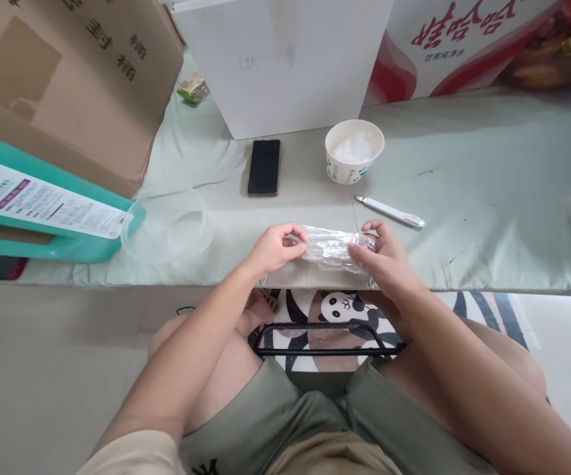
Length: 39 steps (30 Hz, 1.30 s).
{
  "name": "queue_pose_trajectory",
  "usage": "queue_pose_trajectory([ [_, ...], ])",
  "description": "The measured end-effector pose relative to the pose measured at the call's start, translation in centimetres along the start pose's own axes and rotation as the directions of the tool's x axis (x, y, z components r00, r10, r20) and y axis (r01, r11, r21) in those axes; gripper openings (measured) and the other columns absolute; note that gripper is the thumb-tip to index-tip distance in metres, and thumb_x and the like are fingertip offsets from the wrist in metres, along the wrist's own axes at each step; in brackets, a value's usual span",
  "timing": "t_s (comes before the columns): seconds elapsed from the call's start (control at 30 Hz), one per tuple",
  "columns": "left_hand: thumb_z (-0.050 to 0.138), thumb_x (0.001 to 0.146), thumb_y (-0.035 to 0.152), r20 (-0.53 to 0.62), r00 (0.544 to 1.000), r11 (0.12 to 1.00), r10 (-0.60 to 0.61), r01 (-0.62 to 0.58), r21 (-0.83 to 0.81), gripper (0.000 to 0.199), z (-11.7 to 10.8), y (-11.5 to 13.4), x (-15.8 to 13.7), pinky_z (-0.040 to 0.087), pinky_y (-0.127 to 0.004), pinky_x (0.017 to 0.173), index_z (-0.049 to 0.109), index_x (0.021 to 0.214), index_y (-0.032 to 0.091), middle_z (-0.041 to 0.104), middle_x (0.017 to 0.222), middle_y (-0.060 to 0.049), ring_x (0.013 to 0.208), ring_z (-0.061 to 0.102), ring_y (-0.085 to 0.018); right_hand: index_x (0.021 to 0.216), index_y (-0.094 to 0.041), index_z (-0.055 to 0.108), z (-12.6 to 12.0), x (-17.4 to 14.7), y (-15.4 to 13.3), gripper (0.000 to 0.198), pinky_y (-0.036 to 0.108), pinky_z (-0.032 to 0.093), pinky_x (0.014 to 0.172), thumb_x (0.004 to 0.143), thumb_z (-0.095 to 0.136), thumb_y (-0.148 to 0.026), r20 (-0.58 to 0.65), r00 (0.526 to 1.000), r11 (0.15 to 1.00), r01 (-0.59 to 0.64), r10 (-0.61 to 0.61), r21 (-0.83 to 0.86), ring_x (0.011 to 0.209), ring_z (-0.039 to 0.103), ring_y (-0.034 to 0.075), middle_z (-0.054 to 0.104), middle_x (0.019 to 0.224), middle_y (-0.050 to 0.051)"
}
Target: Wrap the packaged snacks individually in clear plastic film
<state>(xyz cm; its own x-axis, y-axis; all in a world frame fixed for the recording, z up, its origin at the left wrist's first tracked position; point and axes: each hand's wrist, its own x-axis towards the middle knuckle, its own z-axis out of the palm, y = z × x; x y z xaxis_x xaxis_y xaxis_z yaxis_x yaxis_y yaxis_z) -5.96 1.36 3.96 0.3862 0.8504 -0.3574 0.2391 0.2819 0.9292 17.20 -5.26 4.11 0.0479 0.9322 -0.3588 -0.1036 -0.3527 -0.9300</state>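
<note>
A crumpled sheet of clear plastic wrap (332,245) stretches between my two hands, just above the front edge of the cloth-covered table. My left hand (278,249) pinches its left end between thumb and fingers. At the other end, my right hand (387,254) grips it with the thumb on top. Beyond my right hand lies a white utility knife (389,211), slanted on the cloth. Behind that stands a white paper bowl (345,173) with clear, crumpled plastic inside. A dark phone (264,167) rests flat to the left of the bowl.
A round clear plastic container (186,227) sits at the left beside a green bottle (58,198) with a label. Cardboard (82,125), white (285,72) and red-and-white (444,46) boxes line the back. A small green packet (194,89) lies between boxes. Below the table is a panda-print mat (310,307).
</note>
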Motion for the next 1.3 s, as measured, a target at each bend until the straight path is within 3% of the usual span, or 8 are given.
queue_pose_trajectory([
  [0.2,0.068,0.075,0.015,-0.405,0.826,0.909,0.392,-0.278,0.311,0.022,1.1,1.0,-1.0,0.047,-0.034,0.1,0.065,0.096,0.022,0.066,0.111,-0.007,0.112,0.06,-0.022,0.079,-0.025,0.052,0.4,0.2,0.6,0.026,0.024,0.038,0.051,0.071,0.075,-0.034,-0.096,0.994,0.999,0.048,-0.046,0.019,0.058,0.047,0.011,0.055,0.071,-0.004],
  [0.43,0.072,0.083,0.041,0.209,0.965,0.98,0.159,-0.129,-0.151,0.036,4.0,0.8,-1.5,0.049,-0.032,0.088,0.069,0.111,0.019,0.072,0.101,-0.007,0.094,0.065,-0.021,0.084,-0.025,0.05,2.2,-0.4,0.5,0.035,0.029,0.045,0.06,0.077,0.076,-0.047,0.148,0.977,0.979,0.132,-0.155,0.153,0.063,0.052,0.014,0.055,0.075,-0.003],
  [0.53,0.067,0.085,0.039,0.211,0.969,0.955,0.128,-0.064,-0.288,0.027,3.5,0.0,-0.5,0.047,-0.033,0.09,0.074,0.101,0.018,0.072,0.098,-0.007,0.094,0.064,-0.02,0.105,-0.028,0.055,2.1,0.1,0.3,0.039,0.035,0.051,0.081,0.077,0.078,-0.042,-0.13,0.939,0.947,0.311,-0.319,-0.076,0.094,0.062,0.019,0.063,0.105,0.003],
  [0.63,0.066,0.08,0.032,0.235,0.963,0.945,0.132,-0.051,-0.323,0.021,2.8,-0.1,0.2,0.047,-0.034,0.088,0.077,0.091,0.019,0.07,0.101,-0.007,0.093,0.061,-0.02,0.102,-0.026,0.061,1.7,0.4,0.4,0.033,0.04,0.05,0.093,0.078,0.077,-0.043,0.004,0.943,0.917,0.325,-0.333,-0.232,0.116,0.061,0.026,0.064,0.124,0.009],
  [0.8,0.07,0.073,0.024,0.085,0.981,0.913,0.177,-0.132,-0.386,0.023,1.8,0.7,2.0,0.046,-0.03,0.085,0.073,0.095,0.021,0.065,0.095,-0.004,0.091,0.058,-0.018,0.073,-0.025,0.056,1.2,0.4,0.2,0.026,0.032,0.048,0.065,0.082,0.071,-0.044,-0.073,0.939,0.898,0.297,-0.337,-0.324,0.075,0.062,0.02,0.069,0.086,0.004],
  [1.0,0.067,0.072,0.032,0.067,0.995,0.634,0.077,0.003,-0.774,0.02,-0.8,1.2,4.7,0.049,-0.029,0.078,0.064,0.085,0.018,0.058,0.078,-0.001,0.074,0.06,-0.013,0.069,-0.026,0.054,0.7,4.5,-5.9,0.015,0.033,0.036,0.057,0.071,0.069,-0.028,-0.386,0.741,0.758,0.247,-0.549,-0.604,0.058,0.048,0.017,0.056,0.065,0.001],
  [1.1,0.067,0.072,0.03,0.075,0.993,0.595,0.087,0.009,-0.804,0.018,-1.4,1.6,5.4,0.048,-0.026,0.072,0.064,0.082,0.016,0.058,0.073,0.0,0.068,0.059,-0.012,0.069,-0.024,0.052,1.2,8.8,-10.8,0.015,0.033,0.035,0.064,0.069,0.066,-0.019,-0.234,0.625,0.503,0.295,-0.745,-0.812,0.063,0.046,0.014,0.053,0.067,-0.001],
  [1.3,0.065,0.073,0.031,0.082,0.994,0.524,0.075,0.03,-0.851,0.016,-1.0,2.0,6.3,0.047,-0.025,0.067,0.065,0.079,0.016,0.058,0.07,-0.001,0.064,0.058,-0.011,0.068,-0.019,0.064,3.1,16.1,-15.3,0.021,0.031,0.028,0.063,0.064,0.072,-0.001,0.114,0.975,0.206,0.154,-0.191,-0.967,0.059,0.04,0.009,0.058,0.063,-0.003],
])
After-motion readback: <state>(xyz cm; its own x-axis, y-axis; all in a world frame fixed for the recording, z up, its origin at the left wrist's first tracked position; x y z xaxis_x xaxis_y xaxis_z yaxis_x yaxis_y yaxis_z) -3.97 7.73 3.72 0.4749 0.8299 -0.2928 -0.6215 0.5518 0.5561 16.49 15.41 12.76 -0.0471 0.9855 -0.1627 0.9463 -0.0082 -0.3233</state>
